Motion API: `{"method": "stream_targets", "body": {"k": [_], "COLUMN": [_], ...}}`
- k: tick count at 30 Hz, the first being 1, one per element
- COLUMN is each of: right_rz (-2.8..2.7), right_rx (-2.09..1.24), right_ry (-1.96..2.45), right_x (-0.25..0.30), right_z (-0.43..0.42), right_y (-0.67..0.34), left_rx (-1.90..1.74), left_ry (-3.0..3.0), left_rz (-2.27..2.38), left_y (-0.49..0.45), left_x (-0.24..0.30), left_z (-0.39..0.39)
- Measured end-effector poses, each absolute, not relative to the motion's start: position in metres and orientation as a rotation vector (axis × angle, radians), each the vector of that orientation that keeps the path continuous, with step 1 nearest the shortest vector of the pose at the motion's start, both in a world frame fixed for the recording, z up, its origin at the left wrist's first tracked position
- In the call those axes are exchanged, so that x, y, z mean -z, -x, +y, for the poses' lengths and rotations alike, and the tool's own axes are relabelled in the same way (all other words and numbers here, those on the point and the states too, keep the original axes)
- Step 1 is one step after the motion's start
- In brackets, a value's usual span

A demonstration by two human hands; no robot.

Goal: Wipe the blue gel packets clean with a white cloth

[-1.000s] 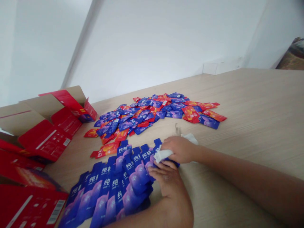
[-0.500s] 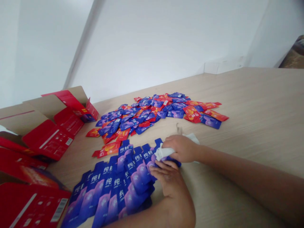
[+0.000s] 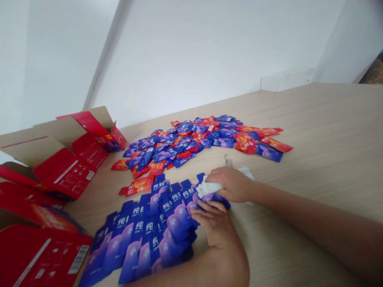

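Purple-and-blue printed cartons (image 3: 143, 239), flat or nearly so, lie in overlapping rows on the table. My left hand (image 3: 212, 221) rests on the right end of these rows, palm down, its fingers stretched out over a carton. Just above it, my right hand (image 3: 231, 184) is closed around a crumpled white cloth or tissue (image 3: 209, 188), which presses against the top carton there. Part of the white material (image 3: 247, 173) also shows behind my right wrist. My right fingertips are partly hidden.
Beyond the hands lies a mixed heap of blue and red-orange sachets (image 3: 179, 144). Open red boxes (image 3: 64, 171) with brown insides stand along the left side. A white box-like piece (image 3: 287, 80) sits by the wall at the back of the wooden table (image 3: 323, 131).
The whole view has shifted slightly, so everything appears a little further right. Both hands keep nearly the same place on the cartons, and the white cloth or tissue stays in my right hand.
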State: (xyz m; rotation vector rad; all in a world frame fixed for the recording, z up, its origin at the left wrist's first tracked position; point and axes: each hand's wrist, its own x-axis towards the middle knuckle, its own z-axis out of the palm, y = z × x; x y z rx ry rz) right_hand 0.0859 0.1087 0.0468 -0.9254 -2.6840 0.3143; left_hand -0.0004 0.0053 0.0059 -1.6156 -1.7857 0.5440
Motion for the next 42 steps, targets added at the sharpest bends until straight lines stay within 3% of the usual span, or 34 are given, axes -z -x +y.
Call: {"method": "stream_targets", "body": {"k": [12, 20, 27, 34, 42], "right_rz": [-2.687, -2.747, -2.66, -2.731, -2.67], "right_rx": [-0.159, -0.256, -0.193, -0.374, -0.305], "right_ry": [1.275, 1.01, 1.212, 0.916, 1.215], "right_x": [-0.045, -0.043, -0.043, -0.049, -0.044], "right_z": [0.124, 0.107, 0.123, 0.104, 0.121], "right_y": [-0.096, -0.081, -0.095, -0.078, -0.089], "left_rx": [-0.498, -0.41, -0.444, -0.413, -0.29], "left_ry": [1.673, 1.745, 1.655, 1.708, 1.765], "left_rz": [-1.789, -1.869, -1.899, -1.881, -1.937], "left_y": [0.001, 0.004, 0.003, 0.005, 0.004], "left_x": [-0.012, -0.013, -0.006, -0.008, -0.015], "left_z": [0.002, 0.006, 0.011, 0.009, 0.005]}}
